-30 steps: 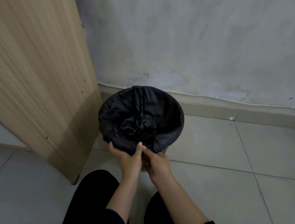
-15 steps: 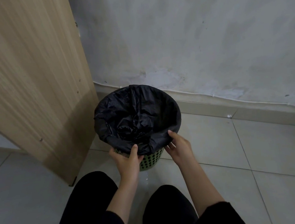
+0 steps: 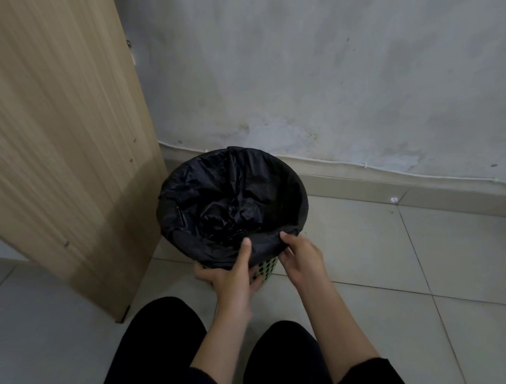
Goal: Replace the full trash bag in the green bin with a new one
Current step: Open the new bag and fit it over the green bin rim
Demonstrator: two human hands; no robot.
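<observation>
bag looks seated in the bin, i'm on the last bit of rim.
from my left: wooden panel (image 3: 51,142) beside the green bin (image 3: 266,271), which stands on the tile floor by the wall. black bag (image 3: 231,200) is draped over its rim all round. my left hand (image 3: 227,275) pinches the near fold, my right hand (image 3: 301,256) grips the edge beside it. i judge only final tucking remains; no old full bag in view.

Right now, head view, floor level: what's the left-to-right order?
Wooden panel → left hand → right hand → white speck on the floor. The black bag and green bin overlap the hands, so they are omitted.
</observation>
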